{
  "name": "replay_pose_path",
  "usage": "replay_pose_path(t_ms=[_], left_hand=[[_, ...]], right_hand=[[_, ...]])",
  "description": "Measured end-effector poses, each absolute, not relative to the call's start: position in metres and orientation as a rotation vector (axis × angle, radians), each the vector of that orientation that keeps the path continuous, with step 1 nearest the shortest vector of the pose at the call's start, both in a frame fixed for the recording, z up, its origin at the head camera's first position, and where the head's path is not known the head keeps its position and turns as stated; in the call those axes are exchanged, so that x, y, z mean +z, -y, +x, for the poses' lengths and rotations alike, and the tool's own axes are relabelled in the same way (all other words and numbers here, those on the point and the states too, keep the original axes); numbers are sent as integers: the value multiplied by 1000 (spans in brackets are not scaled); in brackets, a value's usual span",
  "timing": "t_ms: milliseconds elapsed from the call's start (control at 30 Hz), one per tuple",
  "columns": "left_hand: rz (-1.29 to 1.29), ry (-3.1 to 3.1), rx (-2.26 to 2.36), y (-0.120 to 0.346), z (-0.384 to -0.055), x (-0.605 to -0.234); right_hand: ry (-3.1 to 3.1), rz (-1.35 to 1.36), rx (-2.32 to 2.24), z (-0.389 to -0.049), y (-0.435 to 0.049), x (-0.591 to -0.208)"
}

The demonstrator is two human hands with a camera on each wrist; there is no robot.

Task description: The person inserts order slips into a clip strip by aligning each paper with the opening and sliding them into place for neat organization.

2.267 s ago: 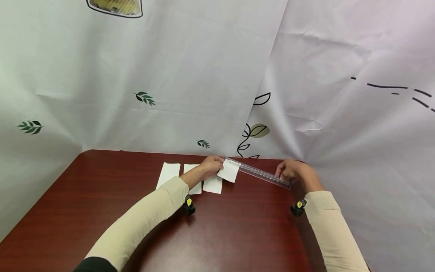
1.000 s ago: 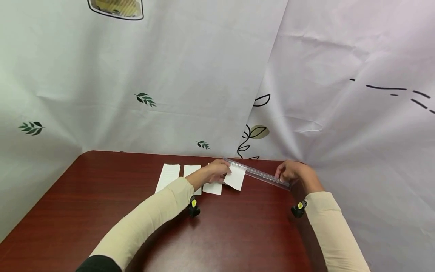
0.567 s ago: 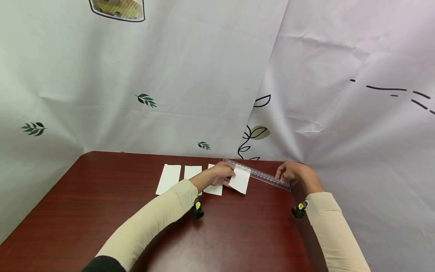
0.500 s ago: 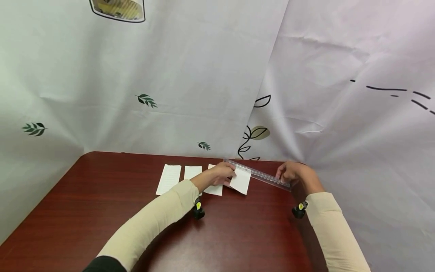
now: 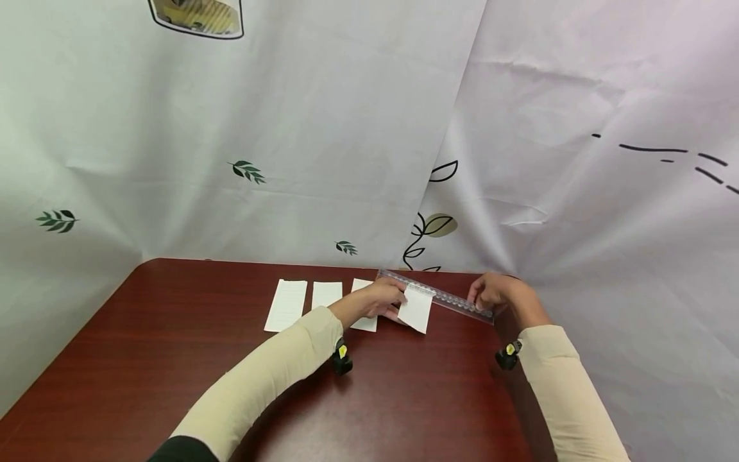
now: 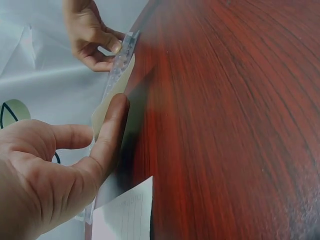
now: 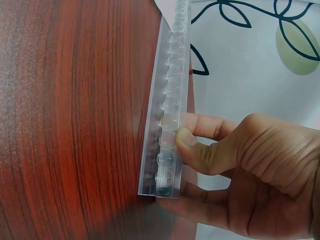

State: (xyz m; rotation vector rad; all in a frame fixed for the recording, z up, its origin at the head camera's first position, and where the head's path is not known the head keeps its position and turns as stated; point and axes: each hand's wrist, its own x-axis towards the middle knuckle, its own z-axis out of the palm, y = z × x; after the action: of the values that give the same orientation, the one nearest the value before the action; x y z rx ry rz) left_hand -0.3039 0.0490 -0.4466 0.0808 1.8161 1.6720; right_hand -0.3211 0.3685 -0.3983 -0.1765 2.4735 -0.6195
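My left hand (image 5: 383,298) pinches a white paper slip (image 5: 416,309) between thumb and fingers, near the back edge of the table. The slip's upper edge overlaps a long clear plastic strip (image 5: 451,299) lined with a row of rounded bumps. In the left wrist view the slip (image 6: 106,111) stands tilted up between thumb and finger, along the strip (image 6: 118,68). At the strip's right end, my right hand (image 5: 495,292) grips it, thumb on the bumped face and fingers behind. The right wrist view shows this end of the strip (image 7: 167,125) close up, beside the right hand (image 7: 260,170).
Several more slips lie on the dark red wooden table (image 5: 416,398): a lined left slip (image 5: 286,305), a middle slip (image 5: 327,293) and a right slip (image 5: 365,323) partly under the left hand. A white printed curtain (image 5: 300,147) hangs behind the back edge.
My left hand has slid the pinched slip rightward along the strip, uncovering more of the slip lying beneath it. My right hand stays on the strip's end.
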Motion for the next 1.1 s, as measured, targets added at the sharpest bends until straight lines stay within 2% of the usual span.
replay_pose_path(t_ms=[1100], left_hand=[[67, -1611, 1765, -72, -290, -446]], right_hand=[[-2487, -180, -581, -317, -366, -393]])
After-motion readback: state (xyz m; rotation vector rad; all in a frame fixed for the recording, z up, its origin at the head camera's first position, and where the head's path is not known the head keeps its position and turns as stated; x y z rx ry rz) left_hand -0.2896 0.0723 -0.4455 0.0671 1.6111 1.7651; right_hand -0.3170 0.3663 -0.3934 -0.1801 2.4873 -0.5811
